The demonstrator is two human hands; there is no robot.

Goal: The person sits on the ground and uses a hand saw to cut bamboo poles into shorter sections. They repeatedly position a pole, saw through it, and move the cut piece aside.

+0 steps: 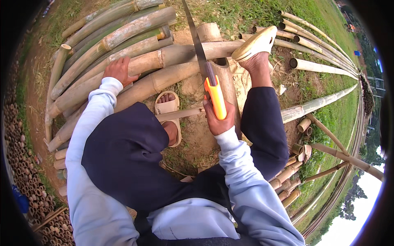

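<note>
My right hand point(220, 113) is closed round the orange-yellow handle of a hand saw point(201, 57). The long dark blade points away from me and crosses over a bamboo pole point(143, 61). On that same pole, farther left, rests my left hand point(119, 71), its thumb apart from the fingers. My right foot, in a cream clog point(255, 43), presses on the pole's right part. Beneath the pole near the blade stands an upright-looking bamboo post point(225, 82) with an open top. Whether the teeth have cut into the pole is hidden by blur.
Several bamboo poles point(119, 35) lie stacked at the left. More long poles point(320, 67) stretch across grass at the right. Short cut pieces point(287, 180) are piled beside my right leg, and many cut ends point(30, 176) fill the far left. My left foot wears a sandal point(166, 105).
</note>
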